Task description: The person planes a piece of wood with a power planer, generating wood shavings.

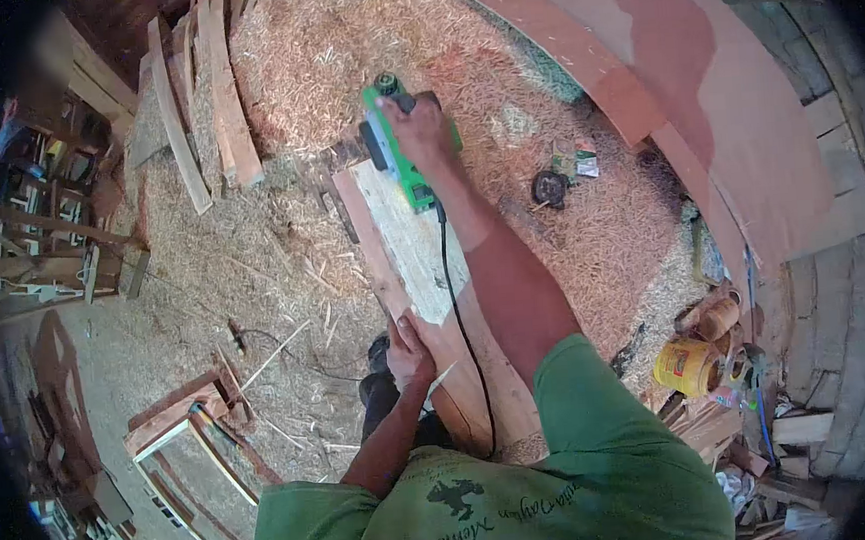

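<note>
Now, a green planer (384, 148) at the far end of a board (423, 271)

The right hand (423, 135) has the planer by its dark handle, with the fingers bent around it. The back part of the planer is over the far end of the board, and its front pokes out past that end. I cannot tell if its bottom touches the wood. A black cord (450, 269) comes out of the back and runs over the board toward the green shirt (450, 520).

The left hand (413, 352) is on the left edge of the board, nearer the body. Its fingers are bent and close together, but I cannot tell if they pinch the wood. The board is brown at the sides with a big pale patch between.

Curly shavings (296, 39) cover lots of the floor. A dark round thing (549, 190) lies on them, to the right of the board. Long planks (228, 104) are at the top left. A wood frame (169, 444) is at the bottom left, and a yellow tub (682, 368) is over on the right.
</note>
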`<control>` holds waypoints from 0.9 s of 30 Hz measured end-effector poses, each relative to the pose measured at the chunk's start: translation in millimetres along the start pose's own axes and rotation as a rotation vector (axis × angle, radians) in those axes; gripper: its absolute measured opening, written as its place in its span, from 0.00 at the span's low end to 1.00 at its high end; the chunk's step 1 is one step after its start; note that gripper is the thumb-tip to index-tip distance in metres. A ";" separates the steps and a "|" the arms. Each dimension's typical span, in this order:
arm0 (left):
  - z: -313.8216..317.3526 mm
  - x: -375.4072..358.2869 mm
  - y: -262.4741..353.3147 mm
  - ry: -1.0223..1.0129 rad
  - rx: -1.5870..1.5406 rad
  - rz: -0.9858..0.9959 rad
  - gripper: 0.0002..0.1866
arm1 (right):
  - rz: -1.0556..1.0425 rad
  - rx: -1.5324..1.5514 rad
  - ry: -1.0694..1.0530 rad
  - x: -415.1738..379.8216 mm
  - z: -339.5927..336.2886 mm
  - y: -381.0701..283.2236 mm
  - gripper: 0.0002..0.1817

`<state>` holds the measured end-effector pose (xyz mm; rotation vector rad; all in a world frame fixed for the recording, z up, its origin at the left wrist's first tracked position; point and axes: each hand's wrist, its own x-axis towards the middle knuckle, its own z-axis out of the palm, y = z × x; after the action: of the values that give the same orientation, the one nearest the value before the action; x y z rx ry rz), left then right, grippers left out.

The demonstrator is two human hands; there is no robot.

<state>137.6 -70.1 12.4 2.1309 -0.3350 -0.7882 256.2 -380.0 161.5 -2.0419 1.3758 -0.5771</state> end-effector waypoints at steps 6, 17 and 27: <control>6.8 6.5 -19.5 -0.039 -0.085 0.049 0.39 | 0.057 0.016 -0.056 -181.9 -62.1 73.2 0.32; 3.7 -81.5 -105.2 -0.728 -0.619 -0.366 0.48 | 0.629 0.017 0.161 -667.8 -239.5 176.4 0.25; -42.1 -105.7 -97.8 -0.854 -0.218 -0.291 0.46 | 0.987 0.321 0.608 -853.4 -255.3 197.1 0.20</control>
<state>80.1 68.0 0.5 1.5572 -0.3513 -1.8075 -354.1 297.4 191.2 -0.7534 2.2067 -0.8892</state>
